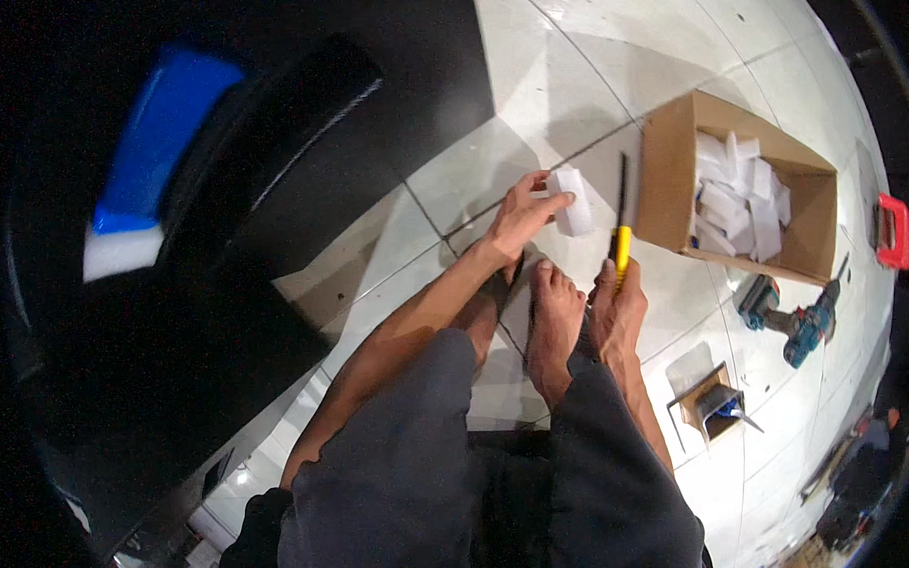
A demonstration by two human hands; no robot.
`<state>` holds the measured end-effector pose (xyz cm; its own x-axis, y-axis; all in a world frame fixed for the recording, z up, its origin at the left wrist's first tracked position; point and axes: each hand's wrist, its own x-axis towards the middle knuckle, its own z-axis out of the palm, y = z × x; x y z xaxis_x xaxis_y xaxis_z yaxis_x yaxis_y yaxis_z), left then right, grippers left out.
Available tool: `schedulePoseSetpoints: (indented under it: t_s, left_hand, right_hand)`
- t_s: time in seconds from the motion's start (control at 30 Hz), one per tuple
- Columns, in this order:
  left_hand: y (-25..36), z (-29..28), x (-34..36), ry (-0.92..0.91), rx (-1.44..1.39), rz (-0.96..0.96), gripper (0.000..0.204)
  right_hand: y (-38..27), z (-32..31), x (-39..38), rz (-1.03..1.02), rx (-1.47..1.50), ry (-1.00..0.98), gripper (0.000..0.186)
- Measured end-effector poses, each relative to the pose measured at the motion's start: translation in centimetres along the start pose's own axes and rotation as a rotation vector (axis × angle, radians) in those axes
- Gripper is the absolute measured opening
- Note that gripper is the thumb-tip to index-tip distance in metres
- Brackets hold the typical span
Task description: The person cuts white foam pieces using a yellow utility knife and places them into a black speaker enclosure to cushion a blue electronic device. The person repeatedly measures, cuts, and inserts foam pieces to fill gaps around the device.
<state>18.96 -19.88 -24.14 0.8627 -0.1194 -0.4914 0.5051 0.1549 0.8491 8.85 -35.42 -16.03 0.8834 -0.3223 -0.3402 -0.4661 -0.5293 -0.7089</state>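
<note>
In the head view my left hand (524, 216) grips a small white foam block (574, 213) between thumb and fingers, just above my bare foot (554, 326). My right hand (616, 313) is closed on a yellow-handled cutter (623, 250) with a long, thin dark blade pointing away from me, a little right of the block. Right of the blade a cardboard box (661, 182) holds several white foam pieces (742, 204).
A cordless drill (806, 322), a red-handled object (893, 229) and an open small container (709, 405) lie on the tiled floor at the right. A black surface (128, 396) fills the left, bearing a blue strip (164, 134) with white foam beneath. A person (861, 465) is at the far lower right.
</note>
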Motion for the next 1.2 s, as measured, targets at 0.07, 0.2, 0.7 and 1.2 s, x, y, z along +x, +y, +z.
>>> schedulePoseSetpoints:
  t_s: [0.07, 0.2, 0.7, 1.2]
  left_hand:
    - [-0.5, 0.4, 0.5, -0.025, 0.094, 0.014, 0.072]
    - [-2.0, 0.6, 1.3, -0.066, 0.259, 0.108, 0.069]
    - [-1.7, -0.1, 1.5, -0.145, 0.267, 0.099, 0.053]
    - [-0.7, 0.8, 0.5, -0.101, 0.223, 0.114, 0.037]
  right_hand:
    - [1.3, -0.4, 0.2, -0.131, -0.096, -0.008, 0.02]
    - [1.7, -0.2, -0.1, -0.161, -0.172, -0.05, 0.021]
    - [2.1, 1.6, 1.3, -0.262, -0.297, -0.063, 0.022]
    - [2.6, 1.0, 1.9, -0.231, -0.354, -0.184, 0.026]
